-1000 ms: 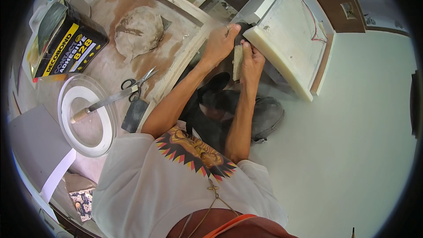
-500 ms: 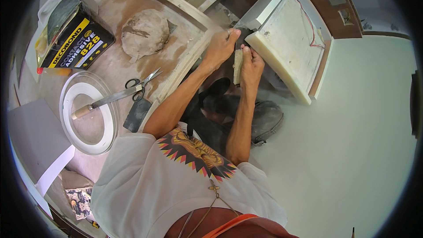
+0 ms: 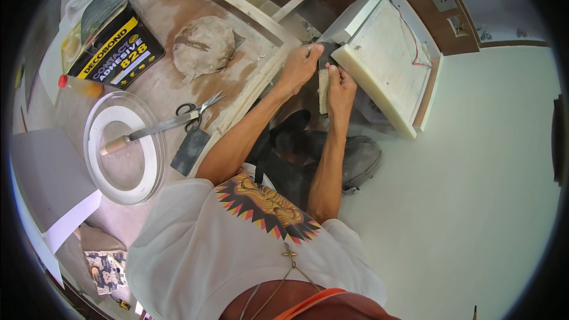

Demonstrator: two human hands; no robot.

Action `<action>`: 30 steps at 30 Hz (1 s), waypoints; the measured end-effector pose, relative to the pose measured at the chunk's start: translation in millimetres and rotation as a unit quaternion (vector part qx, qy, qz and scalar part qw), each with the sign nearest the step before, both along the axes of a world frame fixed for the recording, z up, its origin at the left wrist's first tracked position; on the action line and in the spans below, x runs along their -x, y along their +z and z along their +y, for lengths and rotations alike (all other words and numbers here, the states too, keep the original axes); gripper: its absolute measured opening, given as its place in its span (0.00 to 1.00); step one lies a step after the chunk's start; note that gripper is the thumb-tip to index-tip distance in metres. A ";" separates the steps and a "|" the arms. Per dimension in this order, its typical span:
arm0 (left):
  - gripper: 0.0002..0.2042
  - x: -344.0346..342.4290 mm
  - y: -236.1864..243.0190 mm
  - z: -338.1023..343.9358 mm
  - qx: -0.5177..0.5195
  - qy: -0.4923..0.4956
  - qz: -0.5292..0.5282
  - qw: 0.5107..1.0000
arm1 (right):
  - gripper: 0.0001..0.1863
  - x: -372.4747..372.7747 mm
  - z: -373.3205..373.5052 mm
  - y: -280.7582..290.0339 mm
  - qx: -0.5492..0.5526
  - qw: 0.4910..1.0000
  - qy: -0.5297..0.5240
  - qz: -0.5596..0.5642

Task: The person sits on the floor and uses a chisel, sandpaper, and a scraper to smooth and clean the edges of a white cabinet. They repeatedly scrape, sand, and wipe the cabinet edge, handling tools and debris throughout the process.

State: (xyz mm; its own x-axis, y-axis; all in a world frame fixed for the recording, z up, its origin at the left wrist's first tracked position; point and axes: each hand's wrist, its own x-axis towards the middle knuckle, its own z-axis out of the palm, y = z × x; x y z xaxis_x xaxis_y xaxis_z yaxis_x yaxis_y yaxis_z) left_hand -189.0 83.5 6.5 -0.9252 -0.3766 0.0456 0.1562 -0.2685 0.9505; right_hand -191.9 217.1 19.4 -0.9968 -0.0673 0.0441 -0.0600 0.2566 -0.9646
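Note:
My left hand (image 3: 301, 68) is closed, its thumb beside a dark piece (image 3: 326, 52) at the near corner of a white box-like panel unit (image 3: 388, 35). What its fingers hold is hidden. Just to the right and nearer, my right hand (image 3: 341, 90) is closed on a narrow pale strip (image 3: 323, 91) with a rough face, held roughly upright with its lower end free. The fingertips of that hand are close to the unit's thick cream edge (image 3: 373, 92). Red wires (image 3: 409, 28) lie inside the unit's recess.
On the bench to the left are scissors (image 3: 198, 112), a wooden-handled file-like tool (image 3: 148, 130), a roll of white edging (image 3: 95, 160), a dark flat plate (image 3: 189, 151), a dusty lump (image 3: 204, 47) and a black-and-yellow can (image 3: 121, 53). A wooden frame (image 3: 261, 77) borders the bench.
The view has shifted slightly, so the bench things sit a little further right. Both hands keep nearly the same place and grip by the unit's corner.

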 end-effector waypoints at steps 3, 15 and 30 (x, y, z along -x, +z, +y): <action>0.22 2.0 -6.0 2.5 -0.023 -0.005 -0.011 1.000 | 0.16 -1.5 -3.1 3.3 -0.008 1.000 0.002 0.024; 0.21 -0.2 -8.2 -0.5 0.002 0.020 -0.004 1.000 | 0.17 -6.4 -10.9 0.5 0.010 1.000 -0.014 0.015; 0.21 -12.0 26.3 -11.2 0.088 -0.019 -0.079 0.993 | 0.18 -7.1 -5.2 -1.3 0.017 1.000 -0.020 0.013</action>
State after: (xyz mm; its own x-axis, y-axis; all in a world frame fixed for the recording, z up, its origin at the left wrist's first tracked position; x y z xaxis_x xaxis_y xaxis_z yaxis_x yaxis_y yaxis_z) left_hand -177.0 72.3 32.8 -0.9393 -0.3408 -0.0399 -0.0065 -0.0986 0.9951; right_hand -184.8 211.9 18.1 -0.9971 -0.0253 0.0719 -0.0758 0.2268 -0.9710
